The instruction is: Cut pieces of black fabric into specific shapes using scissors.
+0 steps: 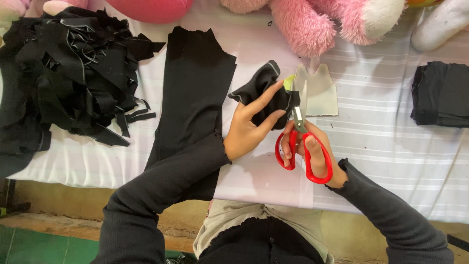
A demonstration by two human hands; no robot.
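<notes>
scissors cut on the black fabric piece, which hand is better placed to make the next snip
Right: the right hand already grips the red-handled scissors, blades at the black fabric piece, which the left hand holds.

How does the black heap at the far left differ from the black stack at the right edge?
The scrap heap is a loose tangle of strips and offcuts, while the folded stack lies in neat flat layers. The scrap heap is much larger and spills past the table edge; the folded stack sits compact on the striped cloth. Both are black fabric, and neither hand touches them.
</notes>
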